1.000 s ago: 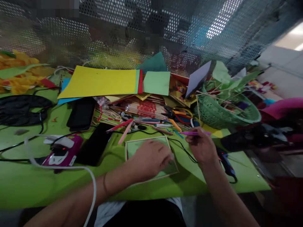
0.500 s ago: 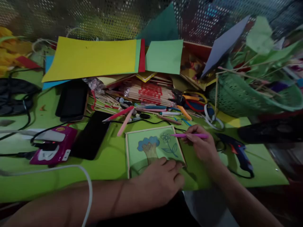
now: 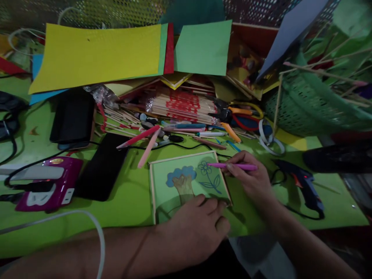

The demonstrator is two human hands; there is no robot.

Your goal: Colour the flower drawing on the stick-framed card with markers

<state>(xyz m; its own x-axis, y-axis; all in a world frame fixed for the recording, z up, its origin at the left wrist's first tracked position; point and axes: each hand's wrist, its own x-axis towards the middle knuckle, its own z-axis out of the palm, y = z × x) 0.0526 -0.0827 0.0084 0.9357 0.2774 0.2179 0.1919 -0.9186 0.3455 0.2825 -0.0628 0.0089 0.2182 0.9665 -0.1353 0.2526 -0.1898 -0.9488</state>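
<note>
A green card picture [image 3: 162, 164] with a thin wooden stick border lies on the table, bearing a drawn tree with a blue crown and brown trunk. Beside the tree is a flower outline [image 3: 209, 180] in dark lines. My right hand [image 3: 251, 176] pinches a pink-purple felt-tip pen [image 3: 245, 167], its tip on the flower's right-hand petals. Across the picture's lower part rests my left hand [image 3: 197, 223], holding nothing, fingers loosely bent and lying on the card near its right border. It hides the trunk's base and the bottom border.
A glue gun [image 3: 305, 186] lies right of my right hand. Behind the picture are loose pens [image 3: 188, 126], bundled sticks [image 3: 183, 106] and scissors [image 3: 247, 111]. A black phone [image 3: 103, 166] and purple power socket [image 3: 62, 178] sit left. A green basket [image 3: 314, 100] stands back right.
The view has shifted slightly, so the table's things look larger and more spread out. The pen tip has moved a little left onto the flower. My left hand stays on the card.
</note>
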